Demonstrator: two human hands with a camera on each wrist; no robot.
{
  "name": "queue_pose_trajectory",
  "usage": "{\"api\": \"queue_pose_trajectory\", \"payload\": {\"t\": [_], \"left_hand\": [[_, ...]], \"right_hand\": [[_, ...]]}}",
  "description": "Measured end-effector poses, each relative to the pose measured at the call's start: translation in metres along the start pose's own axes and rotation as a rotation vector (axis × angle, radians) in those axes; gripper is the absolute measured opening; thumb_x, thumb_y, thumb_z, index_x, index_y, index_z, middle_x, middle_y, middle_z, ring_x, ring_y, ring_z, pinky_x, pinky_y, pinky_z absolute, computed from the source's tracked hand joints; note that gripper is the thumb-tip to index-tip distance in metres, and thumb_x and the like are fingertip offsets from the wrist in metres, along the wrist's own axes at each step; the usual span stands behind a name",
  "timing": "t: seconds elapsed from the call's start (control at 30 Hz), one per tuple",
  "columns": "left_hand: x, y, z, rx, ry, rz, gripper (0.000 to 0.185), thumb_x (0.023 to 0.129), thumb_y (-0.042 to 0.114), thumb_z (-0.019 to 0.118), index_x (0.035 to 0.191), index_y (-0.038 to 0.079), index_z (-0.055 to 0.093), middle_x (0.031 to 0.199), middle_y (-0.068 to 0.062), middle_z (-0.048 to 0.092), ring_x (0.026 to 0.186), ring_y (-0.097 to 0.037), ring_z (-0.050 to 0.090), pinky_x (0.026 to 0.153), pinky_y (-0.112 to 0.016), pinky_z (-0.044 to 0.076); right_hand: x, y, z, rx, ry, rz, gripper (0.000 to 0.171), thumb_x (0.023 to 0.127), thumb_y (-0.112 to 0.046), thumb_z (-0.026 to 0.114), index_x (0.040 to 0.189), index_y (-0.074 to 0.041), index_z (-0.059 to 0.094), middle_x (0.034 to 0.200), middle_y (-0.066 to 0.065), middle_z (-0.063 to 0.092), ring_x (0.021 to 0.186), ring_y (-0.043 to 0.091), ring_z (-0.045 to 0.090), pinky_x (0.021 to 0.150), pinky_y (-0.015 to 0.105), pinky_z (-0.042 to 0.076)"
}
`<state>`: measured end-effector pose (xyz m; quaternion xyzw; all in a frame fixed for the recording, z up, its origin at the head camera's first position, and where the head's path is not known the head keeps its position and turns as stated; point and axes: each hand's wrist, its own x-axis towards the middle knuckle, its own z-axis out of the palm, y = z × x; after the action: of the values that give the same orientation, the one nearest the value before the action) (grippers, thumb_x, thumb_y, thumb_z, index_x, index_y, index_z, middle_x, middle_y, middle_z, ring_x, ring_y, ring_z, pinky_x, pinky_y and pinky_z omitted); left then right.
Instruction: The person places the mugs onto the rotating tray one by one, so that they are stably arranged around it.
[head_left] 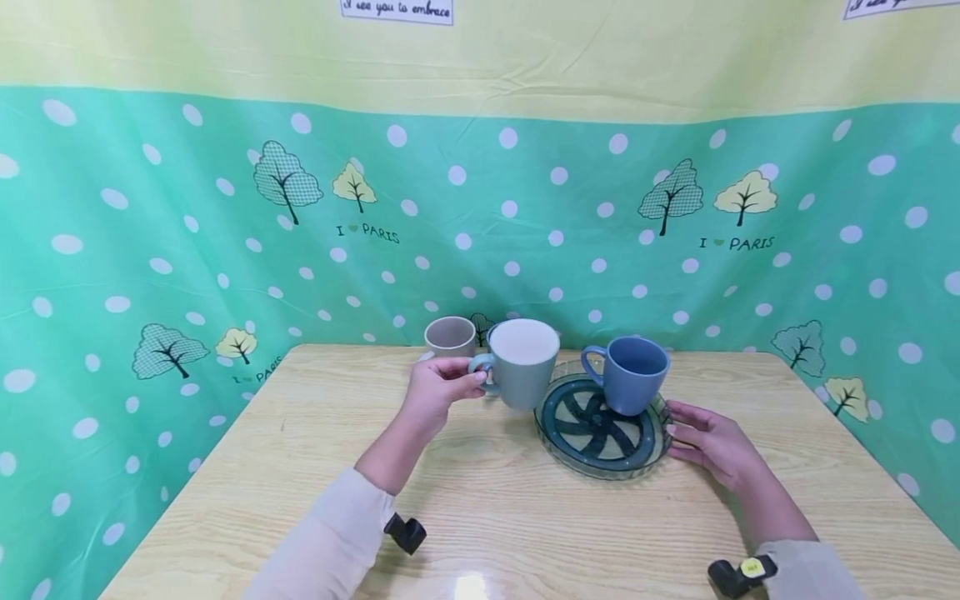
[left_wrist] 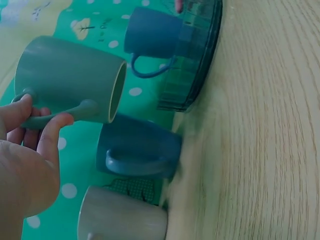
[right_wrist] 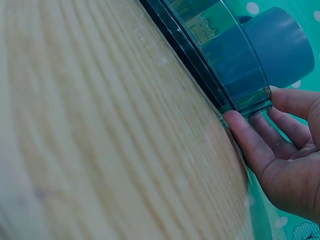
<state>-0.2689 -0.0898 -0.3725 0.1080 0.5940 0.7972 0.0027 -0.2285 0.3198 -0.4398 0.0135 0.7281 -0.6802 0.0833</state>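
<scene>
We are pinching the handle of the grey-green mug (head_left: 522,362) with our left hand (head_left: 437,390), thumb and fingers curled around it, holding it above the table (head_left: 480,500) just beside the glass tray (head_left: 600,429) near the far edge. Our right hand (head_left: 712,442) is resting with relaxed, straight fingers against the tray's right rim. A blue mug (head_left: 632,374) is standing on the tray.

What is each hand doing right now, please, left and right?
Left hand: closed, gripping the grey-green mug by its handle.
Right hand: open, straight fingers touching the clear tray rim.
</scene>
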Motion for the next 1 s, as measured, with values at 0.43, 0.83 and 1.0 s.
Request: {"api": "queue_pose_trajectory", "payload": {"t": [0.43, 0.83, 1.0], "left_hand": [[0.010, -0.008, 0.020, 0.113, -0.014, -0.033, 0.026, 0.079, -0.013, 0.072, 0.104, -0.019, 0.064, 0.083, -0.010, 0.071, 0.070, -0.015, 0.069, 0.070, -0.033, 0.062], [0.014, -0.020, 0.041, 0.156, 0.005, -0.078, 0.020, 0.078, -0.014, 0.072, 0.097, -0.016, 0.065, 0.076, -0.006, 0.067, 0.069, -0.013, 0.066, 0.071, -0.034, 0.062], [0.018, -0.022, 0.045, 0.187, -0.002, -0.109, 0.019, 0.079, -0.012, 0.073, 0.096, -0.013, 0.066, 0.079, -0.007, 0.067, 0.071, -0.013, 0.067, 0.073, -0.035, 0.062]], "right_hand": [[0.000, 0.000, 0.000, -0.002, 0.000, 0.008, 0.069, 0.099, -0.009, 0.058, 0.152, 0.006, 0.017, 0.155, 0.032, 0.012, 0.104, 0.002, 0.057, 0.091, 0.035, 0.056], [0.002, 0.002, -0.001, 0.005, -0.005, -0.001, 0.070, 0.098, -0.010, 0.058, 0.151, 0.007, 0.016, 0.155, 0.033, 0.013, 0.103, 0.001, 0.058, 0.090, 0.036, 0.056], [0.001, 0.001, -0.001, 0.002, -0.002, 0.004, 0.071, 0.098, -0.010, 0.059, 0.152, 0.006, 0.017, 0.155, 0.032, 0.013, 0.103, 0.002, 0.058, 0.090, 0.036, 0.056]]}}
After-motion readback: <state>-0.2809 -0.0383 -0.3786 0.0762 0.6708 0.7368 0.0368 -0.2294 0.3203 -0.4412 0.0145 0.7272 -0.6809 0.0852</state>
